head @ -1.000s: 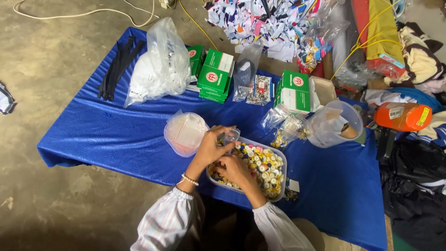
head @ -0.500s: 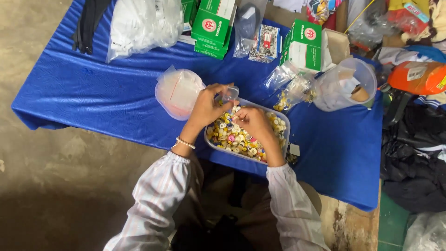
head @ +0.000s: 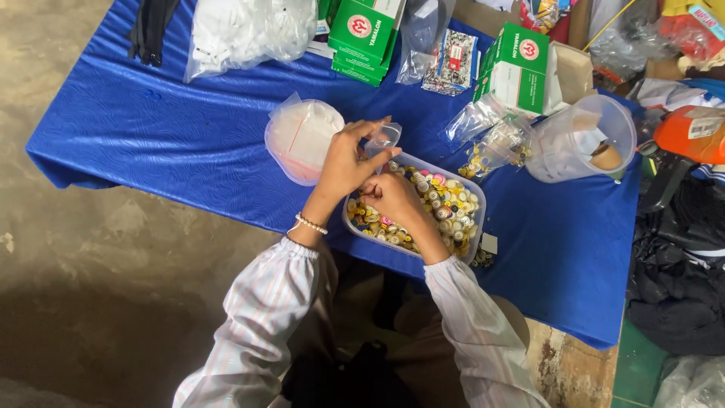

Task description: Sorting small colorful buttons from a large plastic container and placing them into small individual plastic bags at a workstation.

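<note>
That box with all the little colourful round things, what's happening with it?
A person sits at a blue cloth-covered table. Their right hand reaches into a clear plastic tub full of small colourful buttons. Their left hand holds a small clear plastic bag just above it. Green boxes and more bags lie farther back.

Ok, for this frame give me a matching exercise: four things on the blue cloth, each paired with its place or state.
Things:
1. small clear bag
2. clear tub of buttons
3. green boxes
4. clear jug

Places or states:
A. lying on its side at the right
B. pinched in the left hand
C. stacked at the far edge
D. right hand resting in it

Pairs: 1-B, 2-D, 3-C, 4-A
</note>
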